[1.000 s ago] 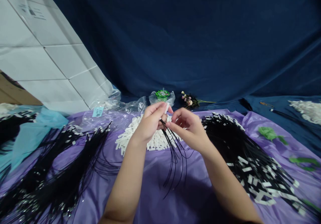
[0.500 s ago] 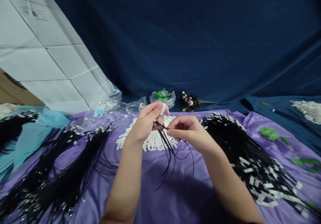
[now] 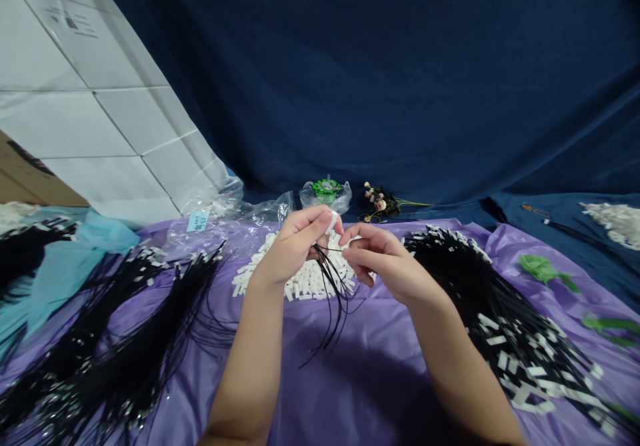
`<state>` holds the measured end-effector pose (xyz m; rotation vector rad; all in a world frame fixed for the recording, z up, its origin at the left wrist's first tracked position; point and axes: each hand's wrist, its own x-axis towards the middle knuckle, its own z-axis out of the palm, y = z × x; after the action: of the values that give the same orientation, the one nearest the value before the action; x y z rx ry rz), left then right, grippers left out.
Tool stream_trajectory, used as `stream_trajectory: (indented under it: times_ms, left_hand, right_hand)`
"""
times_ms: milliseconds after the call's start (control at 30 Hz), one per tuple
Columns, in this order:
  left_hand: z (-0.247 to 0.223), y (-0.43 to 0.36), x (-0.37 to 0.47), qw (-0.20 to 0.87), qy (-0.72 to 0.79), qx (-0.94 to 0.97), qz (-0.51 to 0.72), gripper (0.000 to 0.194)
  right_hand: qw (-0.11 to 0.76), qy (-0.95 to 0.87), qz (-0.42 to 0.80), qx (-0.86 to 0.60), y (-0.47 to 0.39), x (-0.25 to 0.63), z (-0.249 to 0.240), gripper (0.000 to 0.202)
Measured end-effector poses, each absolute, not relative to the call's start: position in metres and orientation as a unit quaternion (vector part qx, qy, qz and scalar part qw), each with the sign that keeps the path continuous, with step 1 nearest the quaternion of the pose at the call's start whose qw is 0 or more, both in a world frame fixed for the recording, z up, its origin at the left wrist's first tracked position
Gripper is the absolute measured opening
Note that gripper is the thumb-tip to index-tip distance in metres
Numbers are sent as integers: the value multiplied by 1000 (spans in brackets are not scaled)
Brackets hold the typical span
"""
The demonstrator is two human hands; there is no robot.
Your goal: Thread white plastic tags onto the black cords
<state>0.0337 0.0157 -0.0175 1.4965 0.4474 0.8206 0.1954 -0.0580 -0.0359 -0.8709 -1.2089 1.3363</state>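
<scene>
My left hand [image 3: 287,249] is closed, with a small white rectangular piece [image 3: 333,221] between thumb and fingertips. Several thin black cords [image 3: 330,289] hang from under its fingers, loose ends down. To its right, my right hand [image 3: 385,259] pinches one black cord that stretches across from the left hand; its other fingers are loosely curled. The pinched tip is too small to make out. Behind and below both hands lies a heap of white pieces [image 3: 305,283] of the same look, partly covered by them.
Bundles of black cords with white ends lie left [image 3: 155,339] and right [image 3: 450,273] on the purple sheet [image 3: 350,393]. At the back are a green round item [image 3: 326,188] in clear plastic, artificial flowers [image 3: 377,199] and a blue label [image 3: 198,221]. Green strips [image 3: 543,267] lie right.
My right hand has shifted slightly right and its fingers have opened out somewhat, one cord now drawn nearly level between the hands. The hanging cords have swung a little. My left hand keeps its grip.
</scene>
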Motion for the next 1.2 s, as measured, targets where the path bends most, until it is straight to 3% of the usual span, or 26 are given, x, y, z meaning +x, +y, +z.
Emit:
stream_trajectory:
  times_ms: [133, 333, 467, 600, 767, 933, 1033, 1200]
  left_hand:
    - [-20, 22, 33, 641, 206, 641, 369, 33]
    - [-22, 27, 33, 636, 250, 629, 371, 35]
    - [-21, 23, 39, 627, 267, 640, 354, 37]
    - [-21, 21, 45, 628, 273, 647, 336, 37]
    - [-22, 20, 47, 641, 259, 642, 332, 37]
    - [-19, 13, 48, 649, 252, 637, 331, 35]
    - [-17, 9, 48, 652, 239, 639, 331, 34]
    - [-16, 5, 49, 653, 219, 646, 330, 33]
  right_hand:
    - [511, -540, 613, -267, -70, 228, -30, 14]
    - [698, -517, 467, -167, -77, 261, -19, 10]
    - [814, -406, 391, -139, -72, 265, -12, 13]
    - [876, -320, 354, -74, -71, 267, -7, 14]
    - [833, -418, 310, -187, -74, 256, -17, 16]
    - [672, -591, 26, -446, -72, 220, -26, 5]
    - [627, -610, -89, -477, -70, 203, -28, 6]
    - [627, -603, -158, -468, -66, 194, -29, 6]
